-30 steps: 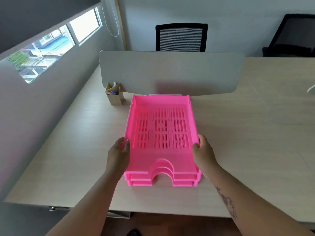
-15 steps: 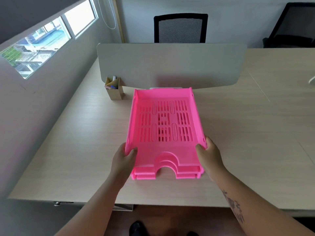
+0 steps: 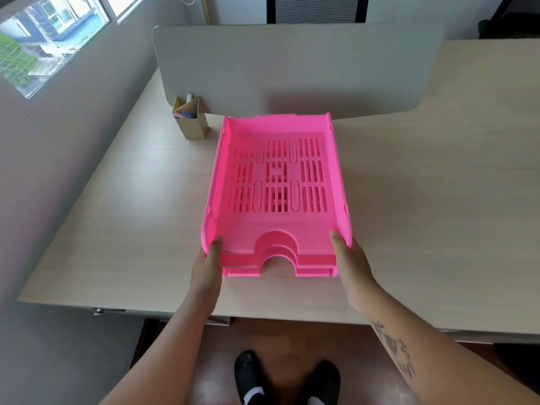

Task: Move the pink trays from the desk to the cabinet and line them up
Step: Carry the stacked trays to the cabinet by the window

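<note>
Both hands, left [image 3: 208, 260] and right [image 3: 352, 260], have slid back to grip the pink trays [image 3: 277, 197] at their front corners, tilting the stack up near the desk's [image 3: 423, 200] front edge, ready to carry off.

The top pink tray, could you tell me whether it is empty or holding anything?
Empty. The top pink tray shows only its bare slotted floor, with nothing lying inside. The left hand and right hand grip its front corners.
</note>
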### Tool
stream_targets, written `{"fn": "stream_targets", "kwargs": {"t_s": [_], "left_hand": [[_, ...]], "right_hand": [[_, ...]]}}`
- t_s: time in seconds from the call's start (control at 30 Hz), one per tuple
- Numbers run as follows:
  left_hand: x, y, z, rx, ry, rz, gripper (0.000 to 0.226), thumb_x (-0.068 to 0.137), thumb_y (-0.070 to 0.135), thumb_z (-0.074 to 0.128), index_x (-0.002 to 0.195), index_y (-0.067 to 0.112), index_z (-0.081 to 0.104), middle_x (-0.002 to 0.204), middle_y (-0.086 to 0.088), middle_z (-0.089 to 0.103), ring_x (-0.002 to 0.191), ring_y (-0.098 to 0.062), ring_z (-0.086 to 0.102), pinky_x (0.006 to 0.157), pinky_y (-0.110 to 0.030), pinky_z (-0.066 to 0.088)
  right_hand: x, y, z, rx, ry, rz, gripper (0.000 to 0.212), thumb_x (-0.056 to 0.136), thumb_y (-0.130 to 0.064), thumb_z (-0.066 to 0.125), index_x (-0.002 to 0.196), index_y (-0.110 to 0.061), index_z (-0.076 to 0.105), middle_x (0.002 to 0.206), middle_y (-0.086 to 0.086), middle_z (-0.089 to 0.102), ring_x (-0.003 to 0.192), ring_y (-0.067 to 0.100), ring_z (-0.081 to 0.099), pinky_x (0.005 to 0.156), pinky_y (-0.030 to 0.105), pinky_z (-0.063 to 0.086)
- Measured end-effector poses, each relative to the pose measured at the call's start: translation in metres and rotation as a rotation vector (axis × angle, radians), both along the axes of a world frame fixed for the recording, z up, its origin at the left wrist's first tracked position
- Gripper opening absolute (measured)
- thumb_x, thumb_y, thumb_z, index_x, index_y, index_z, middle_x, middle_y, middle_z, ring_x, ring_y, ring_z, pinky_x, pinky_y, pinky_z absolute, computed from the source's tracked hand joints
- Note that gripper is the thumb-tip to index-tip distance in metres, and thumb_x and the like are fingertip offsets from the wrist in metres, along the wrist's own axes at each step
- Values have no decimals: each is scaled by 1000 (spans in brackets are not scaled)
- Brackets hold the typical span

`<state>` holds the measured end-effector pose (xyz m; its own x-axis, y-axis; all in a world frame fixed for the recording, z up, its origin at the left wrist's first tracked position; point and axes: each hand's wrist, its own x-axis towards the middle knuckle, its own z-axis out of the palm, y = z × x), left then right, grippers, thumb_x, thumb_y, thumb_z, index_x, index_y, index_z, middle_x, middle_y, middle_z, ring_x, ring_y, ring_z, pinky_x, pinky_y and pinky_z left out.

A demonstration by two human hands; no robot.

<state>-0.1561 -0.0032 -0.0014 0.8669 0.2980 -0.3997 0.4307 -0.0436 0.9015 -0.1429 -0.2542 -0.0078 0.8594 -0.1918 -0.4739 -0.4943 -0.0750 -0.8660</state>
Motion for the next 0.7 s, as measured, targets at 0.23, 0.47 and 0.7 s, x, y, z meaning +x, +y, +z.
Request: {"fn": "stream_targets", "kwargs": {"t_s": [0.23,0.47,0.7], "left_hand": [[12,6,-9,-86,-15,-42,54,92,46,43,134,13,50,99,-2,69,80,-5,68,62,-14,50],[19,9,6,-151,-10,36,41,100,35,38,125,8,57,94,-5,68,82,-16,63,65,-25,44],[35,22,48,-167,-35,146,38,92,44,46,108,15,64,102,-16,71,97,-38,67,75,-42,54]], "right_hand": [[0,12,-5,116,36,-99,78,73,-76,49,139,-36,47,136,-1,61,127,23,54,110,54,38],[2,24,8,192,68,-183,77,66,-73,57,134,-38,52,136,-3,60,128,24,53,110,55,35],[16,36,45,237,63,-186,78,60,-74,66,125,-32,59,123,10,67,111,36,65,94,67,47]]}}
